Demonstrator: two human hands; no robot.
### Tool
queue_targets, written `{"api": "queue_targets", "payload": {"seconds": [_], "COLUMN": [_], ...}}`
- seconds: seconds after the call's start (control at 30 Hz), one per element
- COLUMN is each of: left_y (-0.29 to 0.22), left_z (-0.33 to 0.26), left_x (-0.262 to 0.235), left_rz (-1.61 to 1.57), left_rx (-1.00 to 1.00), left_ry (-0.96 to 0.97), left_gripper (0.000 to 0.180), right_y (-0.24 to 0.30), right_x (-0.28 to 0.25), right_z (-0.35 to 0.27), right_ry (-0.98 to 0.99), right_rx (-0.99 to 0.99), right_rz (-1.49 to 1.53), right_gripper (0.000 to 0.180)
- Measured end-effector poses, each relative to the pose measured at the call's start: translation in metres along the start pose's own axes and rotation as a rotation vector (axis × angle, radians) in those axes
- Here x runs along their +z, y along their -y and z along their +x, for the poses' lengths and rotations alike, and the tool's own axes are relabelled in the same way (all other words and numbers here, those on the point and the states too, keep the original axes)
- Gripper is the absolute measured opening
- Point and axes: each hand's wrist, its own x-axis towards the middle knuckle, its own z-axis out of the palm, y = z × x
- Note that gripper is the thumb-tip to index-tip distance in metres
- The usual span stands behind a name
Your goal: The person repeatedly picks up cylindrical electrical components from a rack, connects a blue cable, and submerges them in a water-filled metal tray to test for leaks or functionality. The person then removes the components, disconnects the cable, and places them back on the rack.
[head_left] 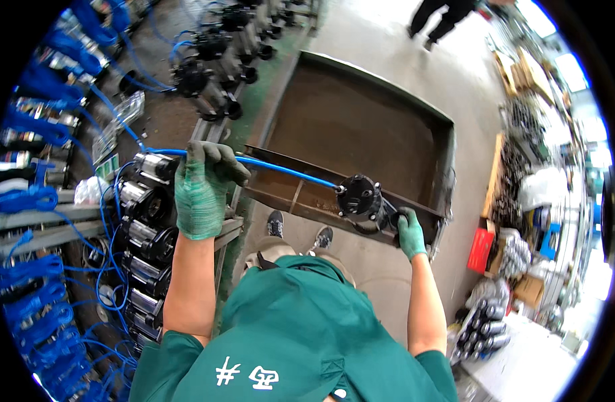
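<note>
A blue cable (291, 172) runs across in front of me from the left and ends in the black top of a pump (361, 201). My left hand (203, 187), in a grey and green work glove, is closed around that cable near the rack at left. In a matching glove, my right hand (411, 233) grips the pump at its right side. Its fingers are partly hidden behind the pump. The pump is held over the near edge of a large metal bin (348, 114), and its lower body is mostly out of sight.
Several steel pumps (147, 241) with blue cables line the rack at left, beside bundled blue cables (33, 295). More pumps (210, 87) stand at the upper left. At right are a red box (481, 249) and stacked parts. A person (438, 20) stands beyond the bin.
</note>
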Motion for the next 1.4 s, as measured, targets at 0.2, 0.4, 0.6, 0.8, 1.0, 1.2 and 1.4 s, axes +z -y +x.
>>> {"api": "queue_targets", "payload": {"seconds": [0.2, 0.4, 0.6, 0.8, 1.0, 1.2, 1.4], "left_y": [-0.007, -0.101, -0.187, -0.192, -0.146, -0.128, -0.149], "left_z": [0.023, 0.077, 0.108, 0.151, 0.197, 0.181, 0.107], "left_x": [-0.043, -0.122, -0.156, -0.229, -0.363, -0.392, -0.381], "left_rz": [0.044, 0.107, 0.371, 0.632, 0.991, 1.103, 0.933], "left_rx": [0.051, 0.274, 0.576, 0.486, 0.277, 0.068, -0.192], "left_ry": [-0.073, -0.084, -0.048, -0.22, -0.559, -0.563, -0.376], "left_gripper": [0.041, 0.041, 0.043, 0.04, 0.036, 0.051, 0.04], "right_y": [0.129, 0.24, 0.392, 0.458, 0.494, 0.485, 0.424], "right_x": [0.01, 0.076, 0.222, 0.347, 0.414, 0.422, 0.329], "right_z": [-0.016, -0.015, -0.006, 0.036, 0.051, 0.051, 0.014], "right_ry": [0.277, 0.339, 0.51, 0.562, 0.548, 0.584, 0.617], "right_rx": [-0.011, -0.15, -0.131, -0.186, -0.226, -0.437, -0.231], "right_rz": [-0.027, 0.056, 0.226, 0.185, -0.122, -0.278, -0.009], "right_gripper": [0.049, 0.032, 0.034, 0.033, 0.049, 0.067, 0.052]}}
